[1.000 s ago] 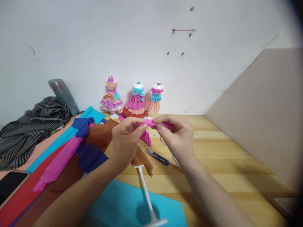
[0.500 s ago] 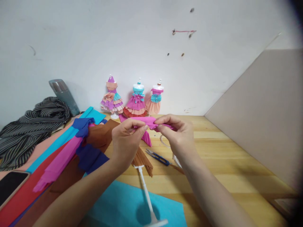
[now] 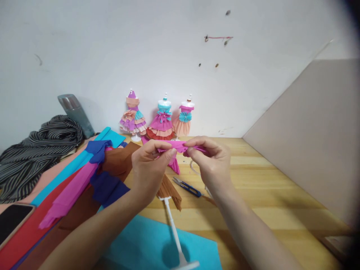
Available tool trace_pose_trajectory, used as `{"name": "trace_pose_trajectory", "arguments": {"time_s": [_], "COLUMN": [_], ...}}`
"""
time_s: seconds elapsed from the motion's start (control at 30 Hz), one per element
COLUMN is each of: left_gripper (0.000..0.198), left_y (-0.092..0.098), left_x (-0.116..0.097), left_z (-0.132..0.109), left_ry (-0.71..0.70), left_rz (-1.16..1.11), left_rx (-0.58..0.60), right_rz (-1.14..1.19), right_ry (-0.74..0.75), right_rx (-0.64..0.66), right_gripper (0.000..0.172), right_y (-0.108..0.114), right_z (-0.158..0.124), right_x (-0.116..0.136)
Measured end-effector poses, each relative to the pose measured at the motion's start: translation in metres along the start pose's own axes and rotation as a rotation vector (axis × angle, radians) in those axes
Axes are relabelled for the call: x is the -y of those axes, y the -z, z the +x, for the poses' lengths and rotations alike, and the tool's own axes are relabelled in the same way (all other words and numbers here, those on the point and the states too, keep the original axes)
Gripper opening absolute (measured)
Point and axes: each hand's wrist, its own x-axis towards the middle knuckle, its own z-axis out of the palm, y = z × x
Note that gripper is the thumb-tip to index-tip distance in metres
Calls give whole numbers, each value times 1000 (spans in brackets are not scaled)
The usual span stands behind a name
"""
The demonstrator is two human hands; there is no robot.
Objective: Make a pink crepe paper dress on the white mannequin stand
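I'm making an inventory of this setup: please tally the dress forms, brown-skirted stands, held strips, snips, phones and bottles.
Small upright dress forms in multicoloured dresses: 3
White stand with pleated brown skirt: 1
Bright pink folded strip, held: 1
Blue-handled metal snips: 1
Black-screened phone with pale rim: 1
Grey-blue bottle with metallic cap: 1
Total: 8

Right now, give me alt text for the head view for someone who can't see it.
The left hand and right hand pinch a pink strip above a wooden table. Blue-handled snips lie below; three dressed mini mannequins stand behind.
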Motion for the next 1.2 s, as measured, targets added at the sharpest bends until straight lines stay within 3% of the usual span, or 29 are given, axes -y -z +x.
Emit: {"name": "trace_pose_trajectory", "arguments": {"time_s": [0.37, 0.63, 0.77, 0.93, 1.2], "left_gripper": [5, 15, 25, 23, 5], "left_y": [0, 2, 3, 2, 0], "left_x": [6, 10, 10, 10, 7], "left_z": [-1, -3, -2, -2, -1], "left_ry": [-18, -314, -372, -310, -26], "left_rz": [51, 101, 166, 144, 77], "left_rx": [-15, 32, 45, 35, 67], "right_rz": [-103, -190, -201, -163, -162], "right_ry": [82, 130, 94, 51, 27], "right_rx": [53, 74, 60, 64, 88], "right_gripper": [22, 22, 18, 14, 11], "right_y": [-1, 1, 1, 1, 0], "right_z": [-3, -3, -4, -4, -3], "right_x": [5, 3, 5, 6, 6]}}
